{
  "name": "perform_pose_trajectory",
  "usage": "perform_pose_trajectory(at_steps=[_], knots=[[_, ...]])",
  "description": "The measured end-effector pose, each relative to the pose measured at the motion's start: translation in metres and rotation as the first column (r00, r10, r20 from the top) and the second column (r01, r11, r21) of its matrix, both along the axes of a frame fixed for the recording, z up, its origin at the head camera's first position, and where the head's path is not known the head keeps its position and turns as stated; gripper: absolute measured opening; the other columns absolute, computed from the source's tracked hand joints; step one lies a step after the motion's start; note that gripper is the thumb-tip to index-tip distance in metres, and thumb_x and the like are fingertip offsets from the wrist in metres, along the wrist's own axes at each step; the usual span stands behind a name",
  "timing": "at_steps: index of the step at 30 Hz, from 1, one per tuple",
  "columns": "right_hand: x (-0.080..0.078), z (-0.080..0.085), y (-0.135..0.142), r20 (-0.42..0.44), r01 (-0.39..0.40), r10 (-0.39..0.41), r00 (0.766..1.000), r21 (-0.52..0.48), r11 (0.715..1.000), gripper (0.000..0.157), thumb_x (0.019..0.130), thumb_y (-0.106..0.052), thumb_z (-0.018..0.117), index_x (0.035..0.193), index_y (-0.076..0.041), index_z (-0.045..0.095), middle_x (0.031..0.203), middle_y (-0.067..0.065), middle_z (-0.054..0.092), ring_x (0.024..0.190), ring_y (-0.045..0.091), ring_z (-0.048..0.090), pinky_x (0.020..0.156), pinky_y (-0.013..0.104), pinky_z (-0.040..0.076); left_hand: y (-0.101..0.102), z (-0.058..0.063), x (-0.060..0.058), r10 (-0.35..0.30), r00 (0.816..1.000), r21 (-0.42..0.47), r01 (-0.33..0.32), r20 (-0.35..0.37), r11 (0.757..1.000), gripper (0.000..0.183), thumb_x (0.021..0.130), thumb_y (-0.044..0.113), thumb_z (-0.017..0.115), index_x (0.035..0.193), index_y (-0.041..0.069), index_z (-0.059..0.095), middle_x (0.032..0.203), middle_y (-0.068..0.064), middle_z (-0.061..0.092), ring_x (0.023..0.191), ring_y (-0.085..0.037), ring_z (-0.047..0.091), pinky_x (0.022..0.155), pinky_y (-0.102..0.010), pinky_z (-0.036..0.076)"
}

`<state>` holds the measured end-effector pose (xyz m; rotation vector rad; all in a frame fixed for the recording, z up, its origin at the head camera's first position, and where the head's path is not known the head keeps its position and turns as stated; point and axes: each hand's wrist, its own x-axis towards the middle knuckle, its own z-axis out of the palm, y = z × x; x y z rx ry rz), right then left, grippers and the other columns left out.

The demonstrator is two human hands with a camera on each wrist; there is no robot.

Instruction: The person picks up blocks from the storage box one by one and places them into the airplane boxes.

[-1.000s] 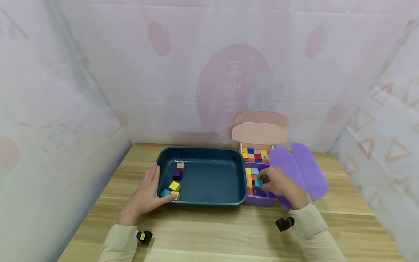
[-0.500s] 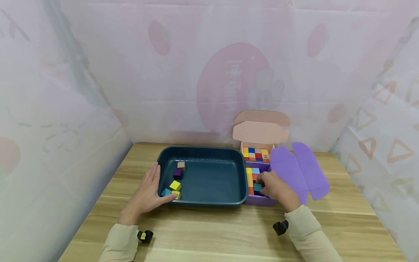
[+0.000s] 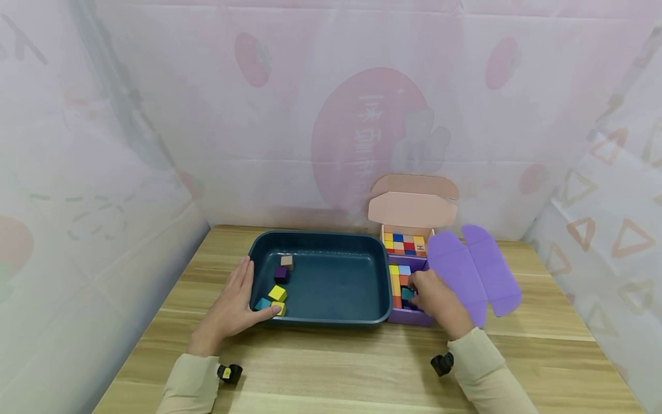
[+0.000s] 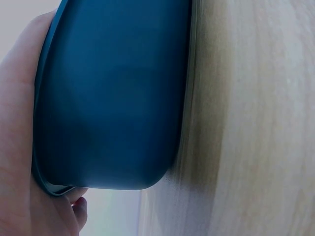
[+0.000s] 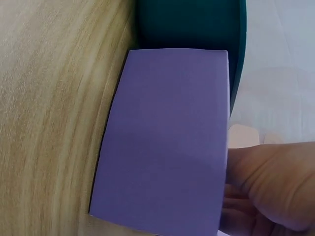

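My right hand [image 3: 439, 302] reaches down into the purple box [image 3: 411, 316], its fingertips on a teal cube [image 3: 407, 294] low inside. Yellow, orange and light blue blocks [image 3: 395, 284] fill the box's left part; the hand covers part of its right side. In the right wrist view, the box's outer wall [image 5: 162, 137] hides the fingertips. My left hand [image 3: 227, 307] rests at the near left corner of a dark teal tray [image 3: 336, 320], fingers straight along its outer side, thumb over the front rim. Near the thumb lie yellow cubes [image 3: 277, 293] and a blue cube [image 3: 262, 304].
A dark purple cube [image 3: 281, 274] and a natural wood cube [image 3: 287, 263] also lie in the tray. Behind the purple box stands a peach box [image 3: 414, 210] packed with coloured blocks, lid up. The purple lid [image 3: 457, 261] spreads out to the right over the wooden table [image 3: 331, 368].
My right hand has lowered the teal cube into the purple box and shifted slightly since. The left hand and the cubes in the tray have stayed in place.
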<state>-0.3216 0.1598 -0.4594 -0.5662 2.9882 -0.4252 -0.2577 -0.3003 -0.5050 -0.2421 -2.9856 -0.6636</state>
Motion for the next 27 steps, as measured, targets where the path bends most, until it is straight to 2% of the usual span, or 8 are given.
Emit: perform_pose_trajectory(at_steps=[6, 15, 20, 25, 27], knots=[[-0.003, -0.005, 0.001, -0.026, 0.012, -0.012, 1.0, -0.021, 1.0, 0.018, 0.081, -0.005, 0.09, 0.092, -0.001, 0.077, 0.084, 0.009, 0.075, 0.07, 0.017, 0.06, 0.07, 0.036, 0.063, 0.0, -0.001, 0.0, 0.002, 1.0, -0.007, -0.002, 0.003, 1.0, 0.133, 0.082, 0.079, 0.07, 0.168, -0.001, 0.007, 0.179, -0.019, 0.0, 0.165, -0.043, 0.007, 0.13, -0.068, 0.016], [-0.003, -0.005, 0.0, -0.045, 0.009, -0.011, 0.999, -0.042, 0.999, 0.016, 0.082, -0.003, 0.089, 0.091, 0.0, 0.075, 0.083, 0.011, 0.074, 0.07, 0.018, 0.06, 0.067, 0.035, 0.06, -0.001, -0.001, 0.0, -0.007, 1.0, 0.01, 0.007, 0.003, 1.0, 0.133, 0.083, 0.077, 0.071, 0.168, -0.001, 0.006, 0.179, -0.019, 0.0, 0.166, -0.042, 0.005, 0.13, -0.068, 0.015], [-0.001, 0.007, -0.003, -0.022, 0.025, -0.026, 0.999, -0.036, 0.999, 0.024, 0.085, -0.005, 0.087, 0.105, 0.003, 0.076, 0.096, 0.016, 0.077, 0.079, 0.021, 0.067, 0.076, 0.041, 0.065, -0.001, -0.001, 0.0, -0.004, 1.0, 0.004, 0.004, 0.006, 1.0, 0.134, 0.082, 0.078, 0.071, 0.169, -0.001, 0.005, 0.179, -0.019, 0.0, 0.166, -0.042, 0.005, 0.131, -0.067, 0.015], [0.003, 0.028, -0.013, -0.111, -0.033, 0.026, 0.993, -0.065, 0.997, 0.029, 0.084, -0.003, 0.086, 0.11, 0.006, 0.076, 0.101, 0.019, 0.079, 0.082, 0.023, 0.071, 0.076, 0.044, 0.065, -0.002, -0.001, -0.001, -0.01, 1.0, -0.002, 0.01, 0.008, 1.0, 0.135, 0.081, 0.077, 0.072, 0.168, -0.001, 0.005, 0.179, -0.019, 0.0, 0.166, -0.042, 0.005, 0.131, -0.066, 0.015], [0.006, 0.038, -0.021, -0.119, -0.052, 0.045, 0.992, -0.058, 0.997, 0.03, 0.085, -0.005, 0.087, 0.111, 0.005, 0.076, 0.103, 0.019, 0.079, 0.084, 0.024, 0.072, 0.077, 0.044, 0.066, -0.002, 0.0, -0.001, -0.016, 1.0, -0.003, 0.016, 0.008, 1.0, 0.136, 0.081, 0.077, 0.073, 0.168, -0.002, 0.005, 0.179, -0.019, 0.0, 0.166, -0.042, 0.006, 0.132, -0.066, 0.015]])
